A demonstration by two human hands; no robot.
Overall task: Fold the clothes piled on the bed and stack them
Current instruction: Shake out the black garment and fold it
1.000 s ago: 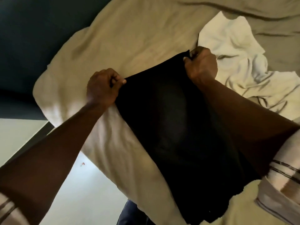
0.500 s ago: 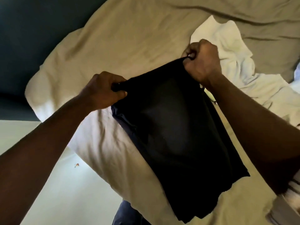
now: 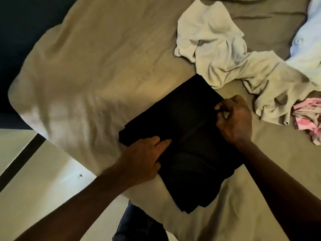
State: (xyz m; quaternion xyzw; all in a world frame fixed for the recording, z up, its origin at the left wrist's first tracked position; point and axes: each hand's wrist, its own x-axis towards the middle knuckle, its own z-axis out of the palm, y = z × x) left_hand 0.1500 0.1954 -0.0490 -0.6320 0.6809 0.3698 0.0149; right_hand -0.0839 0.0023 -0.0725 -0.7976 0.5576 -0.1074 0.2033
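Left hand [image 3: 144, 159] flat, fingers straight, pins black garment [image 3: 182, 115] at bed [image 3: 86, 70] corner; right hand [image 3: 234, 119] pinches fold edge. Square edges, then press crease.

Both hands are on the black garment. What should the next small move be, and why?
Probably the right hand should let go and smooth the black garment flat. It lies folded on the bed, the left hand presses it with straight fingers, and the right only pinches its edge.
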